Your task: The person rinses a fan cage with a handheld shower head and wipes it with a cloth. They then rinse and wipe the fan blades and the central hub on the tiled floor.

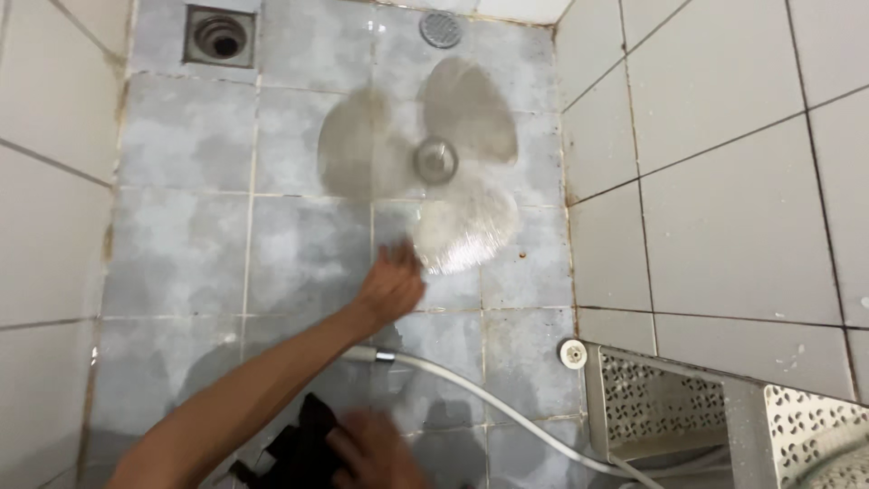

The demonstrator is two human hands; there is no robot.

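Left hand, fingers spread wide, reaches the lower blade of the translucent three-blade plastic fan propeller lying on the grey tiled floor. Right hand, blurred at the floor's near edge, grips a black object.

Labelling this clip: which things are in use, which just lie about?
In use:
- left hand reaching to the clear three-blade fan blade on the wet floor
- right hand, blurred, beside a black object
- white shower hose

Lying about:
- square floor drain
- round drain cover
- perforated white rack
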